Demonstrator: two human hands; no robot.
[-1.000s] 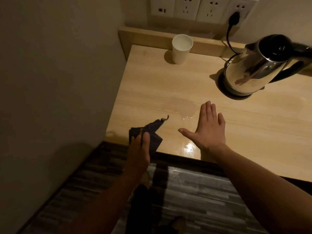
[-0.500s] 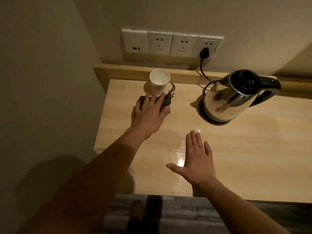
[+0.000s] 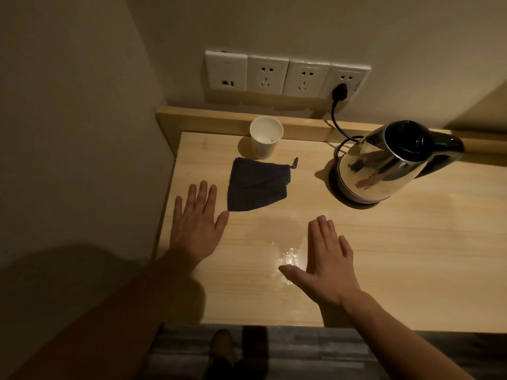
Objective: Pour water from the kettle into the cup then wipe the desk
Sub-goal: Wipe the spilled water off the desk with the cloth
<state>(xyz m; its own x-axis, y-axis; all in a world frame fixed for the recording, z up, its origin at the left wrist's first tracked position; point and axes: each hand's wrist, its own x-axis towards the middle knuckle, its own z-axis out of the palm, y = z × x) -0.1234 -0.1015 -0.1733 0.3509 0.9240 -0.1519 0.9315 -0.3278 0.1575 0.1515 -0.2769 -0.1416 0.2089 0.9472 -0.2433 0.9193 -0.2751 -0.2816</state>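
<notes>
A steel kettle [image 3: 384,165] with a black lid and handle sits on its base at the back right of the wooden desk [image 3: 384,256]. A white paper cup [image 3: 265,138] stands upright at the back, against the desk's raised lip. Just in front of the cup lies a folded dark cloth [image 3: 258,187], flat on the desk. My left hand [image 3: 196,223] rests flat and open beside the cloth's near left corner, thumb tip almost touching it. My right hand [image 3: 326,261] lies flat and open nearer the front edge. A shiny wet patch [image 3: 286,257] glints just left of it.
A row of white wall sockets [image 3: 285,75] is above the desk; the kettle's black cord [image 3: 336,116] runs from the rightmost one. A wall closes off the desk's left side. Dark striped floor [image 3: 301,355] and a shoe [image 3: 220,344] show below the front edge.
My left hand carried the cloth from the front edge to the spot by the cup, let it go, and drew back to lie flat beside it. My right hand stayed flat.
</notes>
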